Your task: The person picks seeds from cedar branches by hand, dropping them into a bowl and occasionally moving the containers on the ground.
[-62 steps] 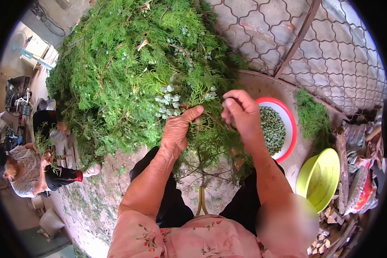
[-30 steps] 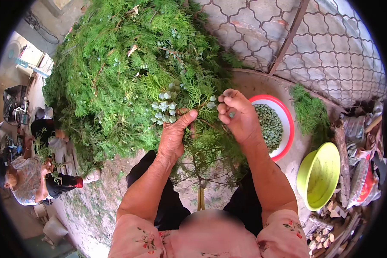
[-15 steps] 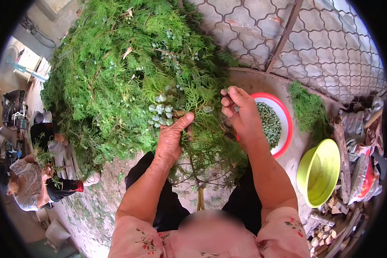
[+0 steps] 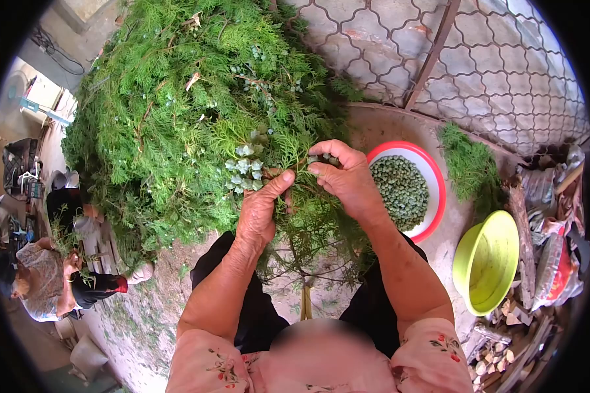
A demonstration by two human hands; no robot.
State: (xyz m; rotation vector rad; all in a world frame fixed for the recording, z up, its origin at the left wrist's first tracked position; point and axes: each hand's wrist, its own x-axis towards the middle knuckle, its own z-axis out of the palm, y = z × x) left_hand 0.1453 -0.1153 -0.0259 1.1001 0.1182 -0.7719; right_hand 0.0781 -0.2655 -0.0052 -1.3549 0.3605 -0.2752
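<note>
A big pile of green cypress-like branches point(image 4: 177, 111) fills the upper left. My left hand point(image 4: 259, 209) grips one leafy branch point(image 4: 295, 216) just below a cluster of pale blue-green cones point(image 4: 242, 173). Beside it, my right hand point(image 4: 344, 180) has its fingers pinched on a small cone at the branch tip, close to the left thumb. To the right stands a white bowl with a red rim point(image 4: 439, 190), filled with picked green cones.
A lime-green plastic bowl point(image 4: 488, 262) sits at the right, beside scrap wood and bags point(image 4: 544, 262). A small heap of stripped twigs point(image 4: 469, 167) lies behind the red-rimmed bowl. A metal lattice fence point(image 4: 491, 72) runs behind. Another person point(image 4: 52, 275) sits on the ground at far left.
My right hand moved left from above the red-rimmed bowl back to the branch tip and closed on a cone. My left hand kept its grip on the branch.
</note>
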